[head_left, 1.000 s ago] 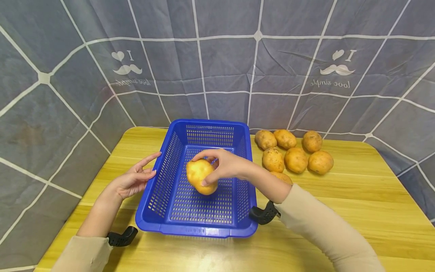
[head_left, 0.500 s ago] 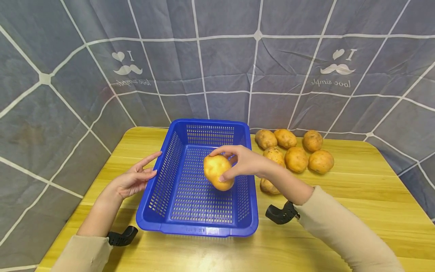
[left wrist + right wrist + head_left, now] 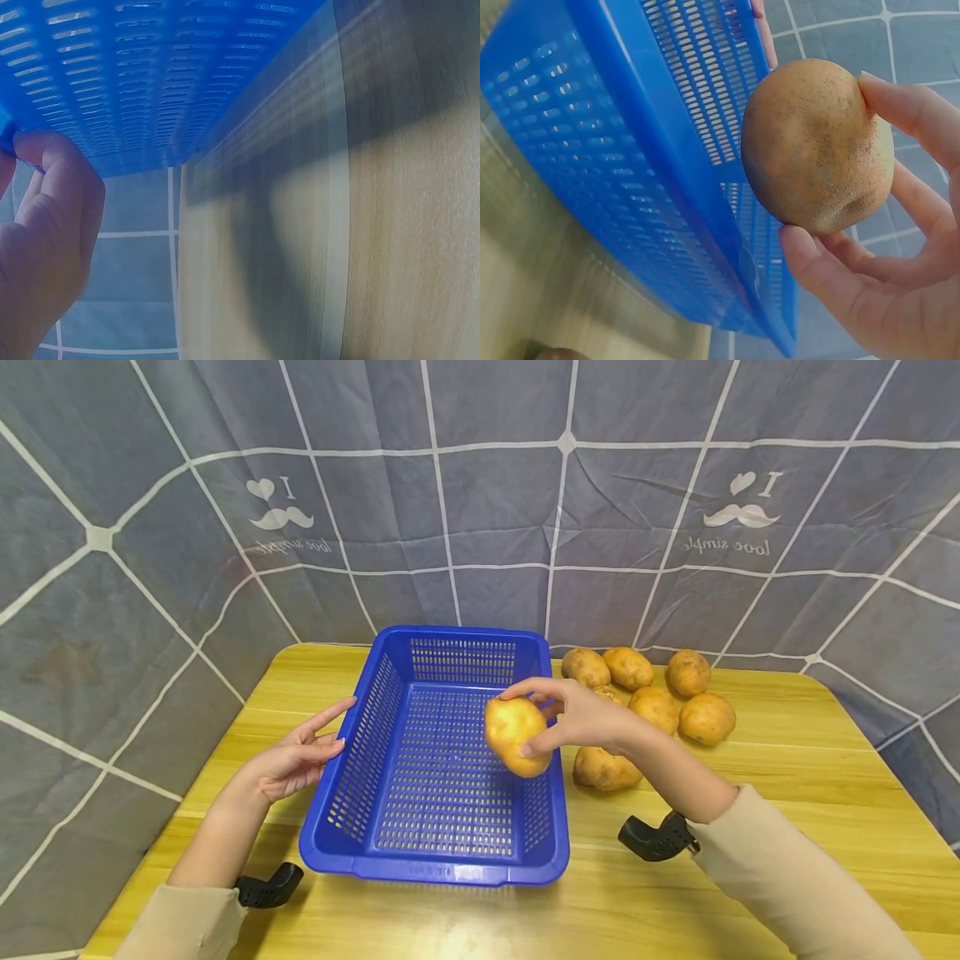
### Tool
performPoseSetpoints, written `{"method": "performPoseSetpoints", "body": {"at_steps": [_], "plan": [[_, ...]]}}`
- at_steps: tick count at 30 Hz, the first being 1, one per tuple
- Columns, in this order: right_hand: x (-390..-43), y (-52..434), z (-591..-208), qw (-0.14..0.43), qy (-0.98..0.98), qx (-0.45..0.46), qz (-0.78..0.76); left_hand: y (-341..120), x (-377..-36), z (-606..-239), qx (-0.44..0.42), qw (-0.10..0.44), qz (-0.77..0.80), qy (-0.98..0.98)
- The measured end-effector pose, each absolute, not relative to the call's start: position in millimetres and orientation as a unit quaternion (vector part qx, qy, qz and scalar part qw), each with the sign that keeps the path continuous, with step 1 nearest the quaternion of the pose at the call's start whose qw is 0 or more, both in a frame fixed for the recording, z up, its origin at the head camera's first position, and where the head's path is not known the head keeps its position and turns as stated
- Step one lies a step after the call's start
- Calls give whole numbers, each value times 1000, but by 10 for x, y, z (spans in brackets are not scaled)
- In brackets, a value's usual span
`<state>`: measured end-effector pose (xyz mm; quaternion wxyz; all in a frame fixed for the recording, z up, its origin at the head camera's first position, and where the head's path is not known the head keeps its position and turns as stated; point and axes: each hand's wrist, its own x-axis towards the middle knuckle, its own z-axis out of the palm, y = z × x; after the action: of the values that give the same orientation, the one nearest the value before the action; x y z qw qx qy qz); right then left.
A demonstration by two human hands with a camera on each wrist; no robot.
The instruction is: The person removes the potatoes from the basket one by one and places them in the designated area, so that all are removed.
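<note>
My right hand (image 3: 553, 720) grips a yellow-brown potato (image 3: 514, 733) between thumb and fingers, in the air over the right wall of a blue slotted basket (image 3: 442, 867). In the right wrist view the potato (image 3: 814, 146) sits in the curled fingers (image 3: 900, 112) just beside the basket wall (image 3: 615, 150). My left hand (image 3: 330, 731) lies with straight fingers against the basket's left rim and holds nothing. The left wrist view shows those fingers (image 3: 52, 202) next to the basket's blue side (image 3: 150, 67).
Several potatoes (image 3: 654, 703) lie in a loose group on the yellow wooden table (image 3: 787, 793) to the right of the basket, one of them (image 3: 604, 768) close under my right wrist. A grey cloth with white lines (image 3: 480, 510) hangs behind and around the table.
My right hand has carried the potato to the right and slightly up, from the middle of the basket to over its right wall. The left hand and the basket have stayed put.
</note>
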<state>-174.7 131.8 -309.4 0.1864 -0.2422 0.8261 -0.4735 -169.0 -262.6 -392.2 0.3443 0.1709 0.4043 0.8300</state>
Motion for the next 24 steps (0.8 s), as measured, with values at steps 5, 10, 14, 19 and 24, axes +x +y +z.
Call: {"method": "performPoseSetpoints", "body": {"at_steps": [5, 10, 14, 19, 24], "plan": [[-1726, 1396, -3088, 189, 827, -236, -475, -2622, -1685, -3925, 176, 341, 830, 406], [-1705, 1489, -3093, 187, 824, -238, -479, -2621, -1682, -3929, 175, 341, 830, 405], [-1689, 1566, -3108, 183, 824, -238, -480, -2627, -1683, -3929, 169, 339, 830, 410], [-1677, 1671, -3130, 176, 833, -232, -470, -2639, -1683, -3930, 171, 337, 829, 412], [-1653, 1787, -3139, 164, 846, -216, -458, -2641, -1687, -3923, 175, 345, 828, 405]]}}
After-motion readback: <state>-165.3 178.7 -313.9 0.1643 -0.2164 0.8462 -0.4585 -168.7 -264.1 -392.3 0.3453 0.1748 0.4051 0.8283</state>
